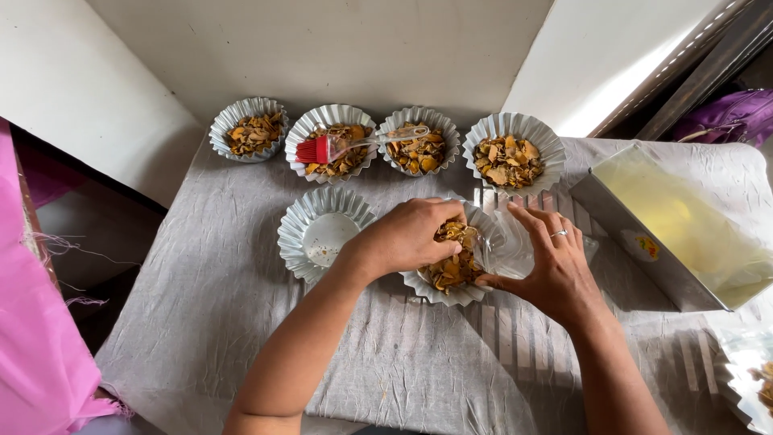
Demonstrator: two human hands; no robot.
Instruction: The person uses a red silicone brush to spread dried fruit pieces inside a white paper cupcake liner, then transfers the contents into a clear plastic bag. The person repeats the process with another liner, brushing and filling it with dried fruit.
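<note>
A fluted foil cup (451, 294) filled with orange-brown flakes (452, 270) sits in the middle of the grey cloth. My left hand (407, 235) rests on top of its flakes, fingers bent down into them. My right hand (547, 262), with a ring on one finger, touches the cup's right rim with spread fingers, over a clear plastic bag (506, 242). An empty greased foil cup (322, 234) stands just left of my left hand.
Several filled foil cups (507, 153) line the back edge; a red silicone brush (318, 149) with a clear handle lies across two of them. A metal tin (668, 234) lined with paper stands at the right. Pink fabric (40, 322) hangs at the left.
</note>
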